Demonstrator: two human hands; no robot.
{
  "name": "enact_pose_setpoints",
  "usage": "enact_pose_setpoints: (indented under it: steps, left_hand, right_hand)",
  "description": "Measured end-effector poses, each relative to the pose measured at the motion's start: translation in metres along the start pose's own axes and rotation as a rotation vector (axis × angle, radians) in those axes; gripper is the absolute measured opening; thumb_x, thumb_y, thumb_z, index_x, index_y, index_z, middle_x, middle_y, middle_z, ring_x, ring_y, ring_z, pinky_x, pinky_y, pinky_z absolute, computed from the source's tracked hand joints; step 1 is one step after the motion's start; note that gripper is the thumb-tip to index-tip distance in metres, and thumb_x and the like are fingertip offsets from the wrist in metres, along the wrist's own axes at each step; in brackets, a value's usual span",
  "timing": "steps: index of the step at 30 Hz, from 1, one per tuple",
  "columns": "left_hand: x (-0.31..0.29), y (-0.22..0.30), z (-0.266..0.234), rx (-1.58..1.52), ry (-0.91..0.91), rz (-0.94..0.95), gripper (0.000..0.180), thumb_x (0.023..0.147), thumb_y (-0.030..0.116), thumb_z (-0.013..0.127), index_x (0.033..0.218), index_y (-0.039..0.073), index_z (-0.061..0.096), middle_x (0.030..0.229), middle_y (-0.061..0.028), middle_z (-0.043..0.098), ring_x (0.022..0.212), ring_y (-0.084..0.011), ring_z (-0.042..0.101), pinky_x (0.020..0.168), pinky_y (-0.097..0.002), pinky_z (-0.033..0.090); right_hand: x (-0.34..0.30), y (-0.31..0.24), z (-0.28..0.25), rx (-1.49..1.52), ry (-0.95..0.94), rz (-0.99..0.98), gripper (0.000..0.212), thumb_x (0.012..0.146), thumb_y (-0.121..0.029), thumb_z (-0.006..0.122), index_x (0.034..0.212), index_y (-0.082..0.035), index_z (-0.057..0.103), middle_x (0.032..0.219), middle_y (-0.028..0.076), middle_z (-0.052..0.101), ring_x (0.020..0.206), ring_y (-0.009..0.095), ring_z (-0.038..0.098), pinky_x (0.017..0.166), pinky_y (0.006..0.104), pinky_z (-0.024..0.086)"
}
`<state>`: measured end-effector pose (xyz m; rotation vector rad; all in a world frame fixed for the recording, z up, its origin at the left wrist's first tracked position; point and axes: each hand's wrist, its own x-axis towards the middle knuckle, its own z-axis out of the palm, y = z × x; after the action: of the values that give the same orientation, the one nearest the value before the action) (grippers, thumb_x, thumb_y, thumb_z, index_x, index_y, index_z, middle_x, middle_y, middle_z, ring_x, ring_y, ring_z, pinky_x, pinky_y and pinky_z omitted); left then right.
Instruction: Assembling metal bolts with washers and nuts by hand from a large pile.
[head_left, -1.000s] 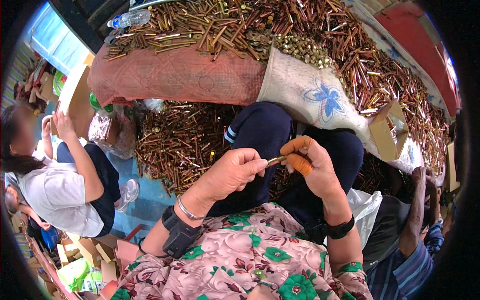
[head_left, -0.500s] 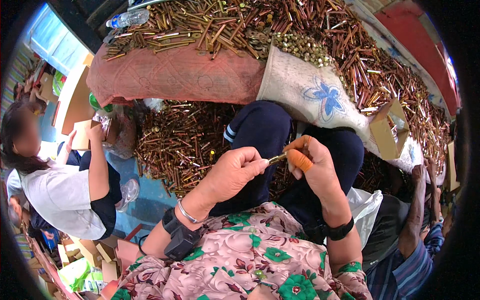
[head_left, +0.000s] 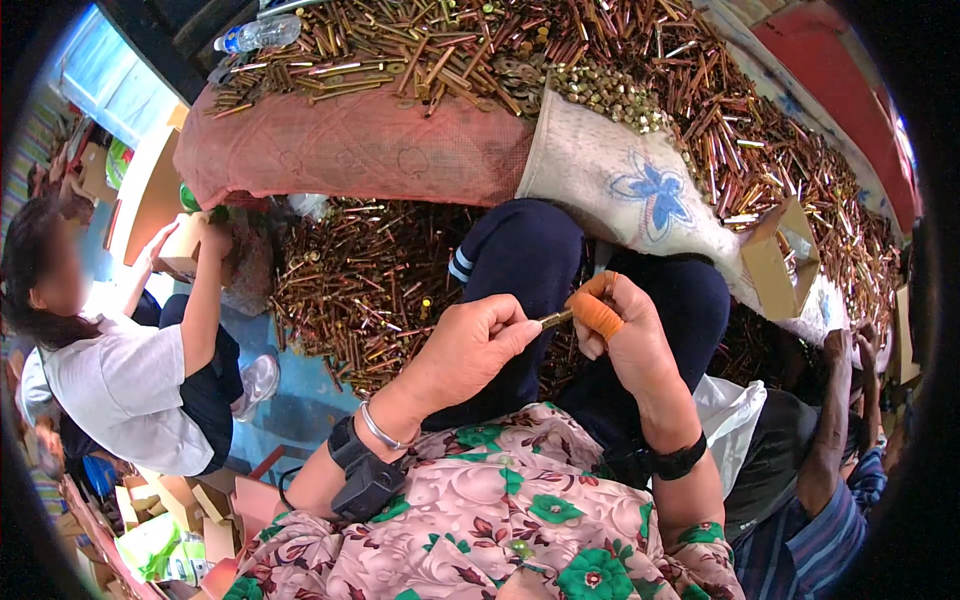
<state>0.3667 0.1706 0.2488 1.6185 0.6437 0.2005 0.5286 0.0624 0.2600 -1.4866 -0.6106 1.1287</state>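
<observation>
Over my lap, a thin brass-coloured bolt [head_left: 556, 318] spans the space between my two hands. My left hand [head_left: 478, 345] pinches one end between thumb and fingertips. Orange wraps cover fingers of my right hand [head_left: 622, 318], which curl round the other end and hide it. Beyond my knees, a heap of similar bolts [head_left: 440, 50] covers the raised work surface. Small nuts [head_left: 610, 97] lie in a pile there, beside flat washers [head_left: 518, 78].
More bolts [head_left: 350, 290] lie in a heap below the reddish mesh sack [head_left: 350, 145] and white sack [head_left: 575, 170]. An open carton [head_left: 775, 262] stands at right, a plastic bottle [head_left: 258, 34] far left. One person [head_left: 130, 390] holds a box [head_left: 182, 245] at left; another person's arm [head_left: 830, 430] is at right.
My right fingers have curled in closer round the bolt's end, while my left hand stays almost still. The person at left has moved their box slightly up and right.
</observation>
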Motion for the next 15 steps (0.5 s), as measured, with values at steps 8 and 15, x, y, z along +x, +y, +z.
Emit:
enact_pose_setpoints:
  steps: [8, 15]
  left_hand:
    - [0.0022, -0.0015, -0.0006, -0.052, -0.026, 0.012, 0.021, 0.088, 0.019, 0.057, 0.073, 0.004, 0.054, 0.059, 0.0086, 0.036, 0.055, -0.0030, 0.030, 0.047, -0.0212, 0.026]
    - [-0.0029, 0.0054, 0.0040, 0.039, 0.055, 0.050, 0.022, 0.088, 0.019, 0.058, 0.073, 0.003, 0.054, 0.058, 0.0072, 0.039, 0.055, -0.0034, 0.031, 0.046, -0.0220, 0.027]
  right_hand:
    - [-0.0010, 0.0049, -0.0030, -0.174, 0.002, -0.173, 0.011, 0.087, -0.011, 0.057, 0.091, 0.000, 0.055, 0.066, 0.000, 0.052, 0.055, 0.006, 0.046, 0.050, 0.0198, 0.037]
    - [-0.0032, 0.0008, 0.0027, -0.066, 0.049, -0.041, 0.010, 0.087, -0.010, 0.054, 0.089, 0.000, 0.054, 0.065, -0.001, 0.048, 0.048, 0.005, 0.037, 0.045, 0.0199, 0.031]
